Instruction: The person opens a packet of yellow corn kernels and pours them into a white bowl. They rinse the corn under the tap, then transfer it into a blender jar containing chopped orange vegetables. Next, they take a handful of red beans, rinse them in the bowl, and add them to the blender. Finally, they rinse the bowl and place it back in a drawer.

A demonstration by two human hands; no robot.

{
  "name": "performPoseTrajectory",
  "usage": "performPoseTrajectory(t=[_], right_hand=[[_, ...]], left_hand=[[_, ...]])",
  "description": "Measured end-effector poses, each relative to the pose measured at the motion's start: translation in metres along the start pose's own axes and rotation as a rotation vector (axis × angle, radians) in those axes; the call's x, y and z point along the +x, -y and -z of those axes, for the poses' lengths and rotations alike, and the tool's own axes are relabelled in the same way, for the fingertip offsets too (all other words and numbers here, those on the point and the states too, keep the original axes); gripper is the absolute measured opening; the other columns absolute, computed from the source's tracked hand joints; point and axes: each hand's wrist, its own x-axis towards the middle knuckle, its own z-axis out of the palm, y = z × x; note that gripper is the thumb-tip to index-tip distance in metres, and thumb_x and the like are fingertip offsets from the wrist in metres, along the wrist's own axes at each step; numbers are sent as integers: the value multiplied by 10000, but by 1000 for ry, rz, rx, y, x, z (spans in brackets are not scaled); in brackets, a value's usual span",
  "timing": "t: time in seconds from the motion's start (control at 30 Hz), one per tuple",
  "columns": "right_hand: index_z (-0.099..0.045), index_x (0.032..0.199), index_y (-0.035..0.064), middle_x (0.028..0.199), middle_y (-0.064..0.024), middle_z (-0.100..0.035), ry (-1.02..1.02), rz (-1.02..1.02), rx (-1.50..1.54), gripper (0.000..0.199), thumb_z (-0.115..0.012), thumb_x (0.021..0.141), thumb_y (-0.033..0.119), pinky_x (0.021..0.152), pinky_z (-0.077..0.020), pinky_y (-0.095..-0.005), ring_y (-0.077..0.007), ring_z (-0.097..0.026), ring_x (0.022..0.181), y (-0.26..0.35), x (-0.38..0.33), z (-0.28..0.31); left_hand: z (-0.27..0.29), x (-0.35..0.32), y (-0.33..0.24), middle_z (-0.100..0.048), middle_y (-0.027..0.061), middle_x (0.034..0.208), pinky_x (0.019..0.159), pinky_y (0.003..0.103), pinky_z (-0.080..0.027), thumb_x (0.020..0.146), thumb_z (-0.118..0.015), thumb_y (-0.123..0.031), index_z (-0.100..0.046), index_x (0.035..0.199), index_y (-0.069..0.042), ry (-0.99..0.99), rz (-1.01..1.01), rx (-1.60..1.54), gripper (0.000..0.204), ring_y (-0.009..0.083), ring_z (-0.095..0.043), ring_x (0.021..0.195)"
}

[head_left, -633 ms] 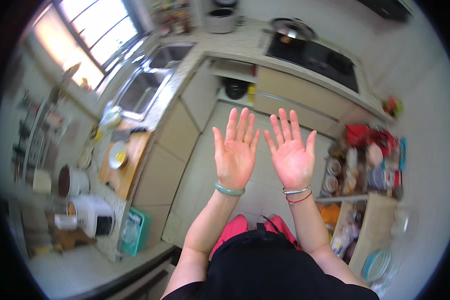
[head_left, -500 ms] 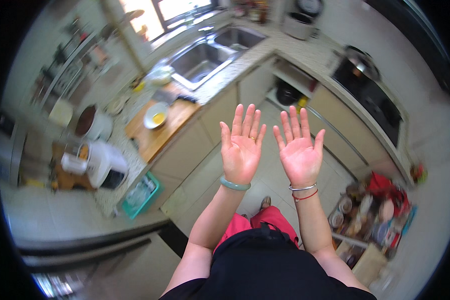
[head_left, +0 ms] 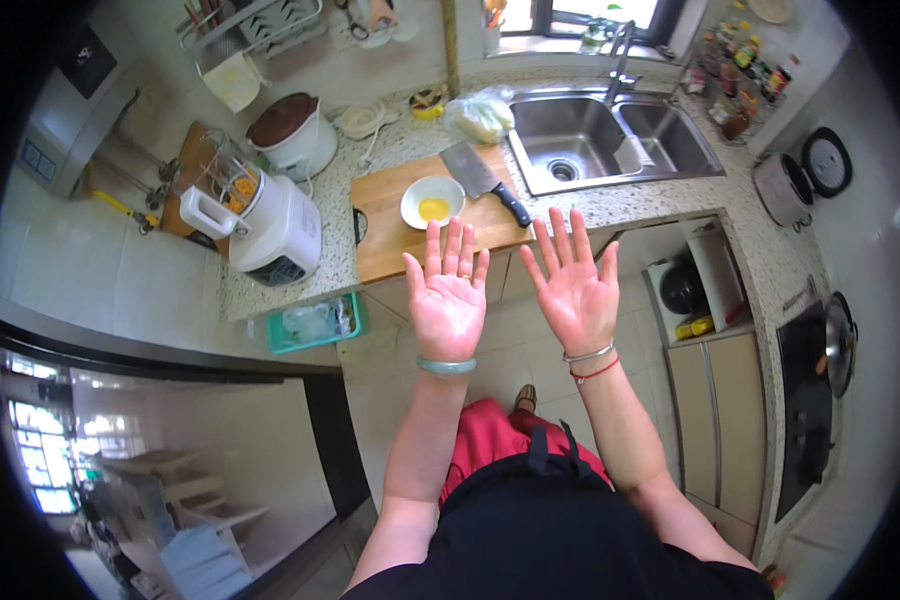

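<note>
Both my hands are raised palm up with fingers stretched out, and neither holds anything. My left hand (head_left: 448, 308), with a ring and a pale green bangle, is nearest to the wooden cutting board (head_left: 385, 255) on the counter. On that board stands a white bowl (head_left: 417, 190) with yellow liquid in it, perhaps beaten egg. Beside the bowl lies a cleaver (head_left: 472, 170), its black handle pointing toward me. My right hand (head_left: 578, 300), wearing a silver bangle and a red string, hovers in front of the counter edge, right of the cleaver's handle.
A double sink (head_left: 570, 135) is set in the counter right of the board, with a plastic bag (head_left: 478, 115) beside it. A white blender (head_left: 275, 230) and a white pot (head_left: 300, 140) stand at left. A teal basket (head_left: 315, 325) sits below. A stove (head_left: 802, 400) is at right.
My view has swung left, so the board, bowl and cleaver now lie straight ahead of my hands. Both hands remain stretched out with nothing in them.
</note>
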Motion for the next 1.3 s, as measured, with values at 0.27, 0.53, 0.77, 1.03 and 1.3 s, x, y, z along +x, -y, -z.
performPoseTrajectory(t=[0.27, 0.53, 0.77, 1.03, 1.3], right_hand=[[-298, 1507, 147, 1553, -52, -326, -115, -192, -107, 651, -291, 1011, 569, 1161, -253, -479, -246, -304, 1429, -25, 102, 52], [-290, 1524, 158, 1576, -13, -291, -259, -319, -532, 705, -275, 994, 621, 1158, -168, -435, -202, -218, 1459, -68, 207, 143], [-347, 1492, 97, 1535, -41, -369, -319, -438, -590, 679, -293, 1010, 572, 1105, -268, -332, -176, -367, 1365, -90, 250, 163], [-303, 1508, 55, 1566, -63, -311, -313, -483, -586, 701, -277, 1022, 559, 1143, -224, -338, -183, -325, 1403, -67, 262, 138], [-315, 1504, 72, 1547, -45, -352, -253, -331, -509, 677, -270, 1023, 546, 1137, -241, -363, -181, -367, 1372, 55, 310, 101]], left_hand=[[50, 67, -18, -393, 77, 1504, 1132, 438, -289, 1014, -394, -502, -342, 1478, -146, -177, -228, 109, 587, 214, -343, 1401], [146, 153, -36, -184, 75, 1608, 1176, 425, -129, 1005, -417, -510, -212, 1546, -137, -471, -334, 450, 688, 193, -159, 1479], [198, 200, -25, -416, 89, 1475, 1134, 326, -267, 1052, -414, -338, -381, 1446, 10, -540, -315, 583, 527, 180, -376, 1353], [151, 223, -17, -476, 125, 1429, 1119, 343, -331, 1052, -424, -227, -426, 1405, 45, -530, -255, 659, 446, 201, -427, 1329], [59, 282, 63, -433, 23, 1453, 1036, 378, -435, 1054, -403, -319, -361, 1488, -178, -318, -29, 604, 458, 183, -453, 1304]])
